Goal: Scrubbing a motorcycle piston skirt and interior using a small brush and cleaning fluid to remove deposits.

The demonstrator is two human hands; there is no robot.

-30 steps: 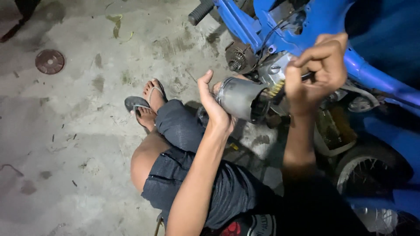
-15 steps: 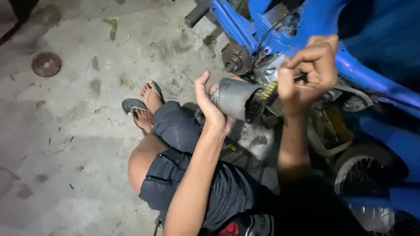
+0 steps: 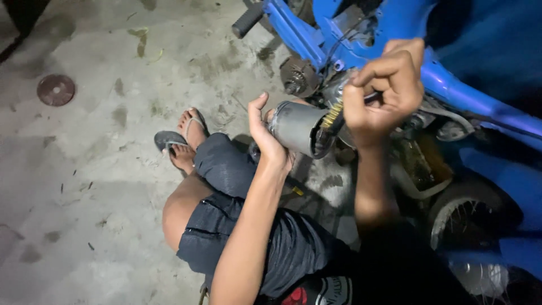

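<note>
My left hand (image 3: 266,133) grips a grey metal cylinder (image 3: 298,127), a motor-like housing, holding it sideways with its open end to the right. My right hand (image 3: 385,90) is closed around the dark handle of a small wire brush (image 3: 333,115). The brush's brass-coloured bristles touch the cylinder's open rim. Both hands are raised in front of a blue motorcycle (image 3: 406,34). Part of the brush handle is hidden inside my fist.
I sit on a stained concrete floor (image 3: 101,186), knees bent, feet in sandals (image 3: 183,138). The motorcycle's engine parts (image 3: 299,76), a footpeg (image 3: 248,20) and a spoked wheel (image 3: 463,226) crowd the right side. A round rusty disc (image 3: 56,90) lies far left.
The view has drifted slightly. Both hands stay on the cylinder and brush, and the brush has shifted a little along the cylinder's rim.
</note>
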